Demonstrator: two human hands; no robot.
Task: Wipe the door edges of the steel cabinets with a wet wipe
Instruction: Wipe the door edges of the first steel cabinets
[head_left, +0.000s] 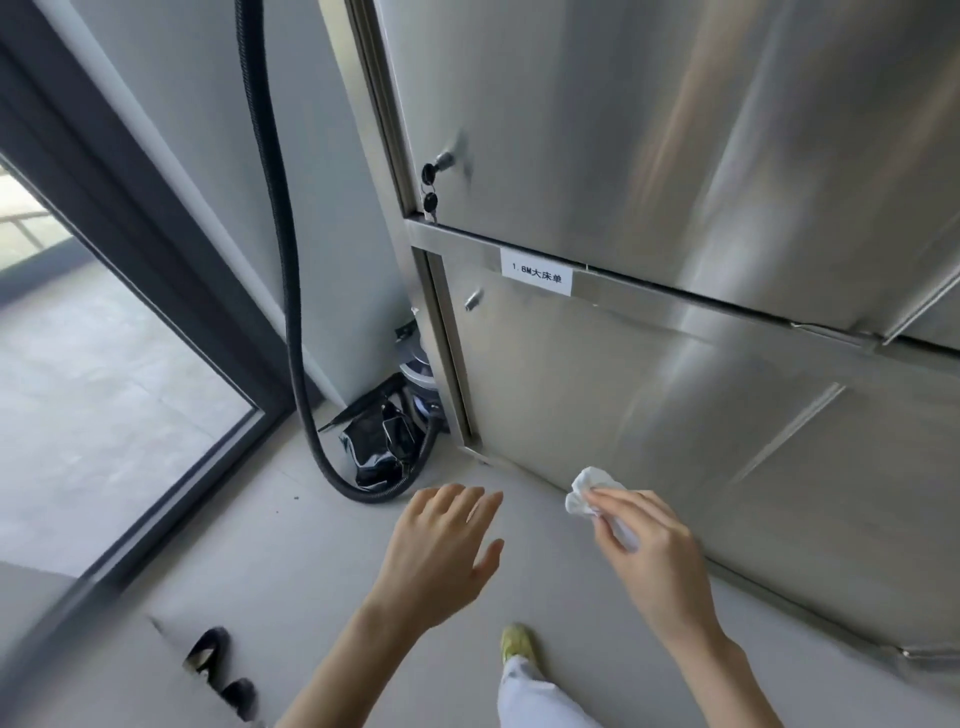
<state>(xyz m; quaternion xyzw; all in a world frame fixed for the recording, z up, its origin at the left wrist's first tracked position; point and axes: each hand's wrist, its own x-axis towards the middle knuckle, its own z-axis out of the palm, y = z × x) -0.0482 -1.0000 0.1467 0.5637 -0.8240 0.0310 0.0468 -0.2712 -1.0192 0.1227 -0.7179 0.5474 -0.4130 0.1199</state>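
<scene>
Wipe (584, 491) is pinched in my right hand (660, 561), near the bottom edge of the lower steel door (623, 415), my left hand (441, 545) hangs loose and empty, and next I think I must press and rub along that edge.

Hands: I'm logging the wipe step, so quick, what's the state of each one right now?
Left hand: open, fingers spread, holding nothing.
Right hand: closed on the wet wipe, pinching it in its fingertips.
</scene>
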